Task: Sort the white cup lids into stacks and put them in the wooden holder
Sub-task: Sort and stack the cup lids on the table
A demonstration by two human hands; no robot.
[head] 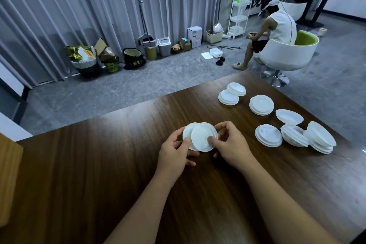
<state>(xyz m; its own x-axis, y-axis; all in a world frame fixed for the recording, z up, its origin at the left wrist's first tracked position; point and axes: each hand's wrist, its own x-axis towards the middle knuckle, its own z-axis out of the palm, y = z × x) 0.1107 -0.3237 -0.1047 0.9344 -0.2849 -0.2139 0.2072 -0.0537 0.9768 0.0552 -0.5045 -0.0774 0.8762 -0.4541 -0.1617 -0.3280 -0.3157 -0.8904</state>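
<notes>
Two white cup lids [202, 134] overlap just above the dark wooden table [99, 164], held between both hands. My left hand [174, 156] grips the rear lid from the left, thumb across its face. My right hand [229, 144] pinches the front lid at its right edge, thumb on top. Several more white lids [261, 105] lie loose and in small stacks on the right part of the table. A light wooden piece [10, 174] shows at the left edge; whether it is the holder I cannot tell.
The table's far edge runs diagonally from left to upper right. Beyond it, a person [277, 25] sits on a white and green chair [287, 53]. Bins, boxes and baskets [122, 55] line the grey curtain.
</notes>
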